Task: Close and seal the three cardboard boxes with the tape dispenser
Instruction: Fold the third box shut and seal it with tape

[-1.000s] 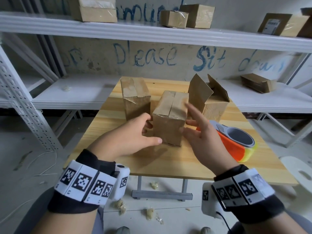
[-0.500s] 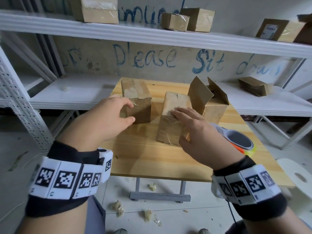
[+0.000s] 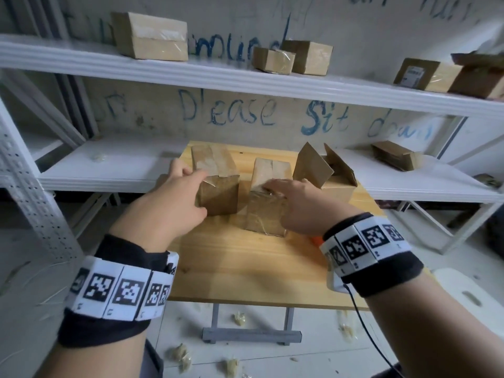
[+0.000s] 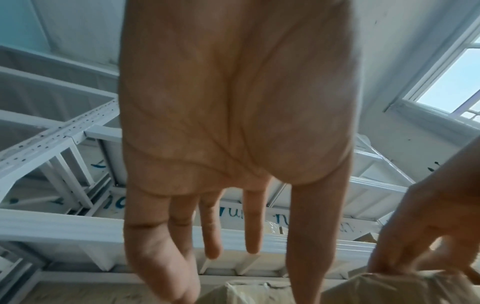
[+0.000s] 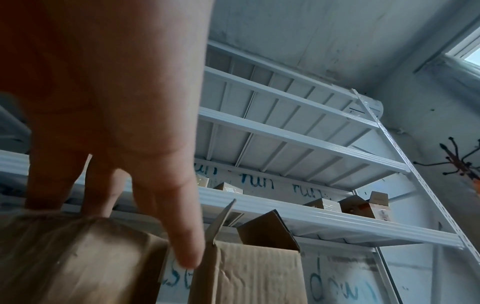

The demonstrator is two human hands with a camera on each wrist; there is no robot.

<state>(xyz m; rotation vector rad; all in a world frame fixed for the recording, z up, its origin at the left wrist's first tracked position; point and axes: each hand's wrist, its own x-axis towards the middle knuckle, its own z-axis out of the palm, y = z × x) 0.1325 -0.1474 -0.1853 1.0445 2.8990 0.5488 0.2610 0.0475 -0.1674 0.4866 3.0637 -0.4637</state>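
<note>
In the lower middle of the head view, the near part of the wooden table (image 3: 245, 274) is bare up to its front edge. Above it, the right hand (image 3: 302, 205) lies with straight fingers on the middle box (image 3: 266, 214), which is closed. The left hand (image 3: 174, 203), fingers extended, seems to touch the left box (image 3: 218, 195) without gripping. At the right stands the third box (image 3: 327, 175), its 2 flaps raised. A white shelf (image 3: 245, 80) crosses the frame behind.
</note>
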